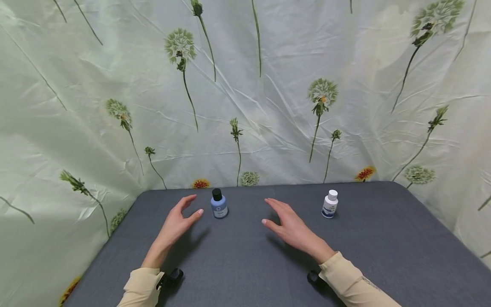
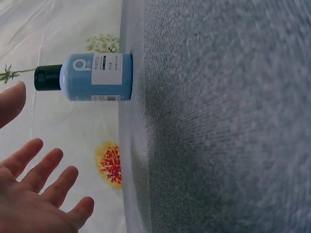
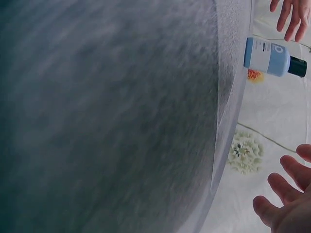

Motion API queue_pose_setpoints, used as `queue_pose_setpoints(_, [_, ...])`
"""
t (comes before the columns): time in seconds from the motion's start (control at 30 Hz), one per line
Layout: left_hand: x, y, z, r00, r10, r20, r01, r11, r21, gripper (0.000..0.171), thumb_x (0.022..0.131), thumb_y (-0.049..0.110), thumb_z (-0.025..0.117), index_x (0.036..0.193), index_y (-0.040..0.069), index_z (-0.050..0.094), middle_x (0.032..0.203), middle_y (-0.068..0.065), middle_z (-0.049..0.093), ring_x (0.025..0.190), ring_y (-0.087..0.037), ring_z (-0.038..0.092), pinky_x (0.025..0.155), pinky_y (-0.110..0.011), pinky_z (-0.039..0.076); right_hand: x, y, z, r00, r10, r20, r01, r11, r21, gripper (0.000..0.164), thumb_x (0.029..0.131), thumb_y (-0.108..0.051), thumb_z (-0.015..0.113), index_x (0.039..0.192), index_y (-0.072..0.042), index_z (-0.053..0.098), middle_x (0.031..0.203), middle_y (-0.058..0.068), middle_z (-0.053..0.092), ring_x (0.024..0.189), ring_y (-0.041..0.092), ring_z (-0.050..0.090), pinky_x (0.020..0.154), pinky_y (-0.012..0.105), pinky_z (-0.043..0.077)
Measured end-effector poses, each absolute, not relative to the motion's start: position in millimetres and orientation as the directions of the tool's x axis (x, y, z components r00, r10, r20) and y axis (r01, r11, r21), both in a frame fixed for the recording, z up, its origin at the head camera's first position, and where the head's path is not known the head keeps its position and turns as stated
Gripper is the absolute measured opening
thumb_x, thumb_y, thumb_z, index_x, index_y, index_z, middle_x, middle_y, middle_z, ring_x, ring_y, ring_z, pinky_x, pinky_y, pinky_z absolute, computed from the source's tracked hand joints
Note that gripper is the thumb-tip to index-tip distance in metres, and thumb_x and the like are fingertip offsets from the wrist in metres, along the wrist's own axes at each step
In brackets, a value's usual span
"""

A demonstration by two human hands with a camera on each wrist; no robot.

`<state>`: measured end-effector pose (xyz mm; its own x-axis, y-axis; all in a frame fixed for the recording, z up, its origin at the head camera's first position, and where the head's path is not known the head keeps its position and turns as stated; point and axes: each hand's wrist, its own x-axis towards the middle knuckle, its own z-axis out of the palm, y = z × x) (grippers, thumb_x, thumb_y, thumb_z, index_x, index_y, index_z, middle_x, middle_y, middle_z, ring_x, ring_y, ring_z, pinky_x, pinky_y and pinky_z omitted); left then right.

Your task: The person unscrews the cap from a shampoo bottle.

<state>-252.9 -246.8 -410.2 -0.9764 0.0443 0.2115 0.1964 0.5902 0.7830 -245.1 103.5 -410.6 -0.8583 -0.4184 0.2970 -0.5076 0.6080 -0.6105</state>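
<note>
A blue bottle with a black cap [image 1: 219, 205] stands upright on the dark grey table, left of centre. My left hand [image 1: 177, 224] hovers just left of it, thumb and fingers spread apart and touching nothing. In the left wrist view the blue bottle [image 2: 97, 77] shows a white label, beyond the fingertips. My right hand [image 1: 293, 228] is above the table between the two bottles, holding nothing, its fingers loosely extended. To its right stands a small white bottle with a white cap and blue-banded label [image 1: 330, 204]. The right wrist view also shows the blue bottle [image 3: 269, 57].
The grey cloth-covered table [image 1: 245, 264] runs back to a pale curtain [image 1: 268, 106] printed with dandelions and flowers. Each cuffed sleeve has a black wrist device, the left device [image 1: 171, 278] and the right device [image 1: 315, 279], close over the cloth.
</note>
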Motion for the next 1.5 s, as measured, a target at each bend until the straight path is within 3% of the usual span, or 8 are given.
queue_pose_setpoints(0.43, [-263,-255,-414,-0.967,0.086,0.241,0.253,0.468,0.847,0.058,0.093,0.019,0.070,0.143,0.005,0.045,0.147,-0.015,0.045,0.138,-0.035,0.036,0.110,-0.057,0.025,-254,81,-412,-0.899,-0.398,0.184,-0.383,0.510,-0.770,0.062,0.096,-0.035,0.065,0.150,-0.014,0.042,0.151,0.005,0.041,0.140,0.027,0.036,0.108,0.052,0.031])
queue_pose_setpoints(0.73, [-260,-252,-406,-0.980,0.085,0.177,0.196,0.374,0.906,0.061,0.093,0.024,0.071,0.143,0.003,0.045,0.148,-0.019,0.044,0.139,-0.036,0.036,0.110,-0.058,0.026,-259,67,-416,-0.904,-0.404,0.142,-0.324,0.430,-0.843,0.062,0.096,-0.038,0.063,0.150,-0.016,0.041,0.152,0.006,0.041,0.140,0.026,0.035,0.107,0.053,0.033])
queue_pose_setpoints(0.87, [-258,-249,-400,-0.981,0.088,0.171,0.191,0.338,0.922,0.059,0.093,0.020,0.071,0.143,0.000,0.045,0.147,-0.021,0.044,0.138,-0.037,0.037,0.109,-0.057,0.027,-262,60,-416,-0.900,-0.416,0.131,-0.300,0.371,-0.879,0.061,0.097,-0.033,0.064,0.150,-0.013,0.041,0.151,0.009,0.041,0.140,0.028,0.035,0.107,0.055,0.031])
queue_pose_setpoints(1.0, [-273,-255,-415,-0.977,0.081,0.196,0.212,0.323,0.922,0.056,0.093,0.023,0.071,0.141,0.006,0.049,0.145,-0.016,0.048,0.136,-0.032,0.041,0.108,-0.055,0.031,-266,54,-415,-0.887,-0.444,0.130,-0.293,0.321,-0.900,0.061,0.097,-0.032,0.064,0.149,-0.010,0.041,0.151,0.012,0.041,0.139,0.030,0.036,0.109,0.055,0.030])
queue_pose_setpoints(1.2, [-281,-256,-423,-0.977,0.091,0.195,0.213,0.274,0.938,0.052,0.093,0.022,0.070,0.139,0.009,0.051,0.143,-0.013,0.050,0.135,-0.030,0.042,0.108,-0.054,0.032,-271,47,-417,-0.882,-0.458,0.110,-0.274,0.310,-0.910,0.063,0.096,-0.036,0.064,0.149,-0.010,0.041,0.150,0.012,0.042,0.138,0.031,0.039,0.107,0.051,0.035])
queue_pose_setpoints(1.5, [-287,-256,-422,-0.978,0.106,0.182,0.202,0.224,0.953,0.052,0.091,0.018,0.072,0.138,0.007,0.052,0.142,-0.015,0.051,0.135,-0.030,0.043,0.108,-0.052,0.033,-278,36,-418,-0.888,-0.449,0.104,-0.251,0.282,-0.926,0.059,0.095,-0.030,0.067,0.145,-0.008,0.045,0.147,0.014,0.045,0.134,0.035,0.042,0.104,0.052,0.038])
